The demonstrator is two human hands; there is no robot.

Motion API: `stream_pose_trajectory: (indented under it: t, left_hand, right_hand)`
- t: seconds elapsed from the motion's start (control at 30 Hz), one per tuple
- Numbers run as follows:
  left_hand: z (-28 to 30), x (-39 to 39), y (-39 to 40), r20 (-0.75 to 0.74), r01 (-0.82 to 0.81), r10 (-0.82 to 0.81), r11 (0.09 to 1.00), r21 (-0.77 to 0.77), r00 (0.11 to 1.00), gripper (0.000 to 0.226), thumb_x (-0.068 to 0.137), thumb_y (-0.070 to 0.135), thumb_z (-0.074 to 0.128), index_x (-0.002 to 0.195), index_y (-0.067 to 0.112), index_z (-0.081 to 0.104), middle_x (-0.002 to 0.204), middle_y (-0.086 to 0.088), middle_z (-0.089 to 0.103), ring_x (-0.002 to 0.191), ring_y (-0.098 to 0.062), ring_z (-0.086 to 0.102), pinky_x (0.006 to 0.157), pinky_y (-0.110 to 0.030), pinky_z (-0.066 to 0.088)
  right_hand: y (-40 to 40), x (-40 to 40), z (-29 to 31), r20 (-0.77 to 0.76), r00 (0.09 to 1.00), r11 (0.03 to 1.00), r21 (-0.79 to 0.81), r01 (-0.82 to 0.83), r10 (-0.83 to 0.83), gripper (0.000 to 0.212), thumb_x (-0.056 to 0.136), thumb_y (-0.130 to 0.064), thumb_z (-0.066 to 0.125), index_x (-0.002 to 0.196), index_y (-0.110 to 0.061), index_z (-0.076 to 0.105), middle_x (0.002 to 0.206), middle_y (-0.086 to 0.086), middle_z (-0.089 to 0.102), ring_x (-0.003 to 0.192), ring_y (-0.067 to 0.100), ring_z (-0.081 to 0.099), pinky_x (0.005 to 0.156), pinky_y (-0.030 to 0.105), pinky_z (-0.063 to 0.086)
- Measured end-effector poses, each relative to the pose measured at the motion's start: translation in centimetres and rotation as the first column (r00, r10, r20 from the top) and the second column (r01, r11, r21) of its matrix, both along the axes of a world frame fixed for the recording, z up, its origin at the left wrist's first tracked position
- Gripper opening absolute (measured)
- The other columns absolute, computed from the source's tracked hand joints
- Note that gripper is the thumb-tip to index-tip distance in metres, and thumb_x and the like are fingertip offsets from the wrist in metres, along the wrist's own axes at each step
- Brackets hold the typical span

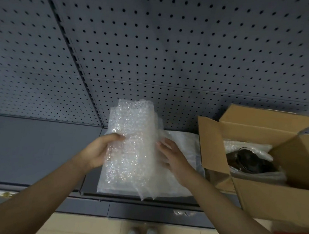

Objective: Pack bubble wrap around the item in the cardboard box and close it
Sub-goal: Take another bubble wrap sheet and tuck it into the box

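— Where's the bubble wrap [130, 144]?

— I see it upright over the grey shelf [35, 147]; my left hand [100, 149] grips its left edge, my right hand [169, 153] lies flat-fingered against its right.

— And the cardboard box [273, 198]?

— To the right, flaps open, a dark item [252, 161] inside on more wrap.

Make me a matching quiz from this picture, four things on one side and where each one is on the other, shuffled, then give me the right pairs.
Things
1. bubble wrap
2. dark item
3. box
4. plastic sheet

Places
A. lying flat on the shelf, behind the hands
B. held up between the left hand and right hand
C. inside the box, on wrap
D. at the right, flaps open

Pairs: 1-B, 2-C, 3-D, 4-A
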State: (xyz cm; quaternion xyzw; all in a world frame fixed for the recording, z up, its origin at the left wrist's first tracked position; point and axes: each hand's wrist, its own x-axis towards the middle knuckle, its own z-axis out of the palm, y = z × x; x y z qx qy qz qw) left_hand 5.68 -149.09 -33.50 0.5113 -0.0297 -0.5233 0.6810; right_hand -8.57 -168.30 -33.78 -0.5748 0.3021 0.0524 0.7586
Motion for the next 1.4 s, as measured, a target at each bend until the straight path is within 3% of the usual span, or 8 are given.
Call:
stream_pose_trajectory:
  t: [0.2,0.37,0.63,0.73,0.87,1.0,1.23,1.4]
  left_hand:
    - [2.5,-2.2,-0.9,0.096,0.085,-0.080,0.995,-0.047,0.992,0.075,0.061,0.024,0.088,0.125,0.000,0.058,0.124,-0.022,0.064,0.109,-0.033,0.066,0.087,-0.038,0.058]
    - [2.8,-3.4,-1.1,0.179,0.027,-0.027,1.000,0.002,0.983,0.047,0.082,0.013,0.066,0.127,0.003,0.057,0.123,-0.021,0.065,0.113,-0.036,0.063,0.101,-0.050,0.048]
    - [2.0,-4.8,-1.8,0.470,-0.149,0.076,0.981,0.122,0.880,0.043,0.073,0.030,0.077,0.113,0.017,0.065,0.116,-0.005,0.071,0.113,-0.028,0.064,0.106,-0.052,0.043]
    - [1.3,-4.3,-1.7,0.321,-0.131,0.082,0.982,0.134,0.943,0.068,0.069,0.033,0.083,0.128,0.028,0.050,0.127,-0.004,0.064,0.121,-0.026,0.060,0.108,-0.051,0.041]
    - [1.4,-4.5,-1.5,0.121,-0.012,0.013,1.000,-0.008,0.993,0.060,0.082,0.023,0.072,0.136,0.006,0.052,0.133,-0.017,0.060,0.125,-0.035,0.056,0.113,-0.052,0.033]
    - [1.8,-4.2,-0.9,0.086,-0.085,0.086,0.996,-0.014,0.993,0.050,0.081,0.023,0.072,0.125,0.003,0.062,0.129,-0.022,0.061,0.123,-0.040,0.056,0.113,-0.055,0.032]
    - [2.3,-4.3,-0.1,0.097,-0.067,0.068,0.998,-0.006,0.993,0.043,0.091,0.018,0.060,0.131,0.003,0.056,0.131,-0.021,0.061,0.123,-0.038,0.056,0.113,-0.051,0.034]
    - [1.9,-4.8,-0.2,0.087,-0.100,0.104,0.994,-0.045,0.991,0.048,0.095,0.013,0.056,0.142,0.011,0.043,0.133,-0.018,0.059,0.126,-0.036,0.055,0.114,-0.053,0.032]
  right_hand:
    - [2.2,0.9,0.9,0.236,0.968,0.968,0.209,-0.138,0.087,0.081,0.071,-0.042,0.079,0.140,-0.023,0.041,0.133,0.004,0.060,0.123,0.025,0.057,0.105,0.052,0.043]
    - [2.2,-0.3,1.3,0.291,0.952,0.957,0.240,-0.165,0.091,0.063,0.081,-0.024,0.072,0.138,-0.023,0.044,0.131,0.005,0.061,0.120,0.024,0.060,0.103,0.048,0.047]
    - [1.5,-1.4,1.3,0.140,0.985,0.923,0.381,0.044,-0.105,0.047,0.081,-0.006,0.064,0.128,-0.003,0.057,0.104,0.011,0.072,0.097,0.025,0.069,0.081,0.035,0.055]
    - [1.1,-1.9,1.8,0.159,0.984,0.899,0.438,0.000,-0.078,0.036,0.080,-0.007,0.061,0.117,-0.008,0.063,0.099,0.007,0.074,0.090,0.022,0.071,0.082,0.037,0.053]
    - [1.0,-1.9,2.3,0.171,0.984,0.899,0.437,-0.028,-0.053,0.037,0.087,-0.023,0.063,0.122,-0.010,0.061,0.115,0.010,0.070,0.107,0.026,0.067,0.093,0.042,0.051]
    - [1.4,-1.5,2.3,0.115,0.993,0.992,0.126,0.014,-0.029,0.045,0.088,-0.039,0.059,0.127,-0.017,0.056,0.114,-0.001,0.071,0.102,0.012,0.069,0.077,0.022,0.055]
    - [1.4,-1.3,1.7,0.126,0.981,0.988,0.041,0.146,-0.150,0.054,0.090,-0.020,0.063,0.132,-0.042,0.036,0.110,-0.005,0.062,0.106,0.020,0.061,0.097,0.041,0.050]
    - [2.1,-1.0,1.5,0.184,0.965,0.976,0.148,0.161,-0.187,0.045,0.094,-0.006,0.052,0.122,-0.041,0.049,0.124,0.003,0.058,0.107,0.023,0.059,0.085,0.033,0.053]
